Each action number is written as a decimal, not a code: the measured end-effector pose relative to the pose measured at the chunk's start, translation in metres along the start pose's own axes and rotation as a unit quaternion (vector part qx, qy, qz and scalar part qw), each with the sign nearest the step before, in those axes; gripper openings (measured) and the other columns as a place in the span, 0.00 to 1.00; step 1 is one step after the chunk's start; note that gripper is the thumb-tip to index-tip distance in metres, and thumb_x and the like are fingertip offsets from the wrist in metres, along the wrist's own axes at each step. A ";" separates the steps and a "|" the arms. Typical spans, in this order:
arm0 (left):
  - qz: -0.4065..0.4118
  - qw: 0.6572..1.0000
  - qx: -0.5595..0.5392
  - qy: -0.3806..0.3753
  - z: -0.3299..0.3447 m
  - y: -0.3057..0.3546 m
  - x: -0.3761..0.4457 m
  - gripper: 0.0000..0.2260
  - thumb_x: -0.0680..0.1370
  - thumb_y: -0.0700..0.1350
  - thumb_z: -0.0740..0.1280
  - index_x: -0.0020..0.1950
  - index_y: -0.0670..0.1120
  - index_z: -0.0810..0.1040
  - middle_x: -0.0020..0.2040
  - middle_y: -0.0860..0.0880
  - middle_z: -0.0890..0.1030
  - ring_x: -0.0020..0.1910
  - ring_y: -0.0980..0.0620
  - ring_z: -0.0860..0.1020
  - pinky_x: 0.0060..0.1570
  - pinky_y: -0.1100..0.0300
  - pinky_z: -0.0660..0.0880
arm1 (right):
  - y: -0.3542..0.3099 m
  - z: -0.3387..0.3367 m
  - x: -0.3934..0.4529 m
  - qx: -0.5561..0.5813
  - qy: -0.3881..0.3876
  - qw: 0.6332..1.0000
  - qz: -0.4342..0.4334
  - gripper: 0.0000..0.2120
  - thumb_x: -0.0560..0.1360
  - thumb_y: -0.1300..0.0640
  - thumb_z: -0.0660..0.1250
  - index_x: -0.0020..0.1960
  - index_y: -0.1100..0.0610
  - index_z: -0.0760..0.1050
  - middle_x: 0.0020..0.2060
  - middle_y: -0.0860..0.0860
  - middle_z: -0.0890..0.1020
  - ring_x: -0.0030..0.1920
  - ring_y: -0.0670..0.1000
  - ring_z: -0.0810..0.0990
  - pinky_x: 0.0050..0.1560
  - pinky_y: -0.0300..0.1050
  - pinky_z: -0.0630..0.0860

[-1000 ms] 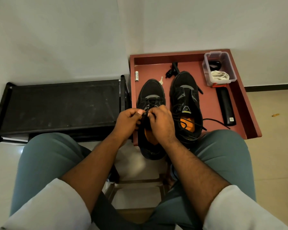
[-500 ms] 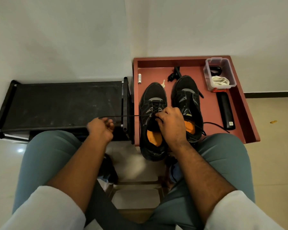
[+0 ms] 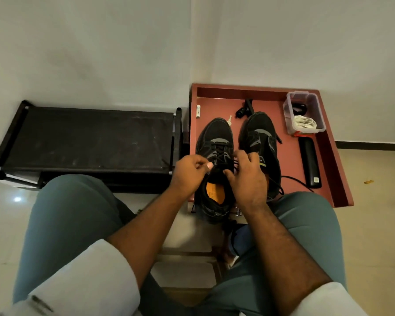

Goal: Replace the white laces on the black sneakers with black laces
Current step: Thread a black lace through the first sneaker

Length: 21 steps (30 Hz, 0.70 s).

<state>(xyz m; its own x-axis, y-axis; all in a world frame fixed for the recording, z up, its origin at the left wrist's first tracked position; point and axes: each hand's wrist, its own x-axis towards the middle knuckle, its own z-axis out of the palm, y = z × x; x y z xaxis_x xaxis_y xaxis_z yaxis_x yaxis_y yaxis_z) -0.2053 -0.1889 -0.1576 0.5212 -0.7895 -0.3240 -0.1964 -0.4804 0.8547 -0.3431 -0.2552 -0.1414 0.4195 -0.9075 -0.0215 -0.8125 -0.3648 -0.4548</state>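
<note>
Two black sneakers stand side by side on a red tray (image 3: 339, 179). The left sneaker (image 3: 214, 137) shows an orange insole and carries a black lace (image 3: 221, 153) through its eyelets. My left hand (image 3: 189, 174) pinches the lace at the shoe's left side near the top eyelets. My right hand (image 3: 246, 176) has its fingers curled over the tongue and holds the lace on the right side. The right sneaker (image 3: 260, 135) is laced in black, and a loose lace end (image 3: 294, 181) trails across the tray. The white laces (image 3: 306, 124) lie bundled in a clear plastic box (image 3: 290, 112).
A black rack (image 3: 89, 140) stands left of the tray against the white wall. On the tray lie a black flat case (image 3: 310, 165), a small white tube (image 3: 198, 111), a small key (image 3: 229, 119) and a black clip (image 3: 243, 110). My knees in teal trousers frame the shoes.
My left hand, which had drawn the lace out far to the left half a second ago, has come back to the left sneaker. Both hands now meet at its top eyelets.
</note>
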 end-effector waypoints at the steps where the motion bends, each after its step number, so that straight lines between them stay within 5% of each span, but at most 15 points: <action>1: -0.005 1.000 -0.002 -0.011 -0.003 0.000 0.000 0.05 0.78 0.43 0.70 0.49 0.42 0.82 0.32 0.53 0.77 0.31 0.54 0.77 0.34 0.59 0.78 | 0.000 0.000 0.000 0.011 -0.001 1.000 0.008 0.23 0.73 0.53 0.74 0.65 0.53 0.70 0.58 0.53 0.71 0.53 0.53 0.78 0.46 0.44 0.78; 5: -0.024 0.984 0.172 -0.035 -0.040 -0.018 0.008 0.04 0.79 0.43 0.67 0.46 0.44 0.80 0.39 0.49 0.79 0.39 0.53 0.79 0.45 0.54 0.79 | 0.002 -0.002 -0.001 0.013 0.018 1.000 0.021 0.23 0.71 0.51 0.75 0.63 0.52 0.71 0.57 0.52 0.72 0.58 0.53 0.74 0.51 0.48 0.79; 10: -0.128 0.900 0.404 0.096 -0.102 -0.042 0.004 0.08 0.81 0.46 0.63 0.56 0.43 0.75 0.55 0.42 0.74 0.48 0.41 0.77 0.46 0.48 0.75 | 0.008 -0.005 0.002 0.084 0.000 0.996 0.023 0.28 0.70 0.47 0.75 0.67 0.51 0.71 0.60 0.50 0.72 0.60 0.50 0.72 0.56 0.47 0.76; 13: 0.004 0.958 0.271 0.092 -0.078 -0.025 0.002 0.15 0.80 0.41 0.64 0.67 0.48 0.72 0.65 0.46 0.72 0.54 0.46 0.78 0.50 0.55 0.77 | 0.012 -0.013 0.008 0.198 0.005 0.979 0.040 0.24 0.77 0.51 0.69 0.71 0.52 0.70 0.65 0.50 0.73 0.64 0.48 0.73 0.62 0.44 0.72; 16: 0.033 0.998 0.047 -0.028 -0.032 0.001 0.002 0.17 0.80 0.37 0.63 0.68 0.49 0.74 0.58 0.50 0.77 0.39 0.53 0.80 0.37 0.63 0.79 | 0.016 -0.012 0.012 0.202 -0.032 0.977 0.055 0.21 0.80 0.62 0.61 0.71 0.52 0.70 0.64 0.52 0.77 0.62 0.51 0.77 0.63 0.50 0.75; 19: 0.036 0.998 0.041 -0.039 -0.006 0.002 0.005 0.10 0.78 0.39 0.69 0.58 0.45 0.81 0.50 0.47 0.81 0.43 0.53 0.80 0.49 0.58 0.79 | 0.017 -0.004 0.012 0.136 -0.063 0.988 0.028 0.15 0.79 0.62 0.64 0.64 0.56 0.77 0.56 0.53 0.82 0.56 0.50 0.80 0.59 0.43 0.75; 21: 0.040 0.997 0.055 -0.038 -0.009 -0.002 0.007 0.02 0.77 0.40 0.70 0.47 0.46 0.82 0.43 0.50 0.82 0.43 0.56 0.80 0.46 0.63 0.77 | 0.018 -0.002 0.013 0.089 -0.056 0.994 0.005 0.10 0.78 0.60 0.64 0.58 0.57 0.81 0.50 0.54 0.82 0.52 0.51 0.80 0.55 0.42 0.75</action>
<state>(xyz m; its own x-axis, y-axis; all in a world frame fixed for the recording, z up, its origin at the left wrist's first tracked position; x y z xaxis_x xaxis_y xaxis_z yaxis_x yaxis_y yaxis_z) -0.1937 -0.1899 -0.1573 0.4362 -0.8518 -0.2900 -0.3263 -0.4501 0.8312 -0.3528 -0.2740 -0.1477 0.4618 -0.8786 -0.1218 -0.7365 -0.3033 -0.6047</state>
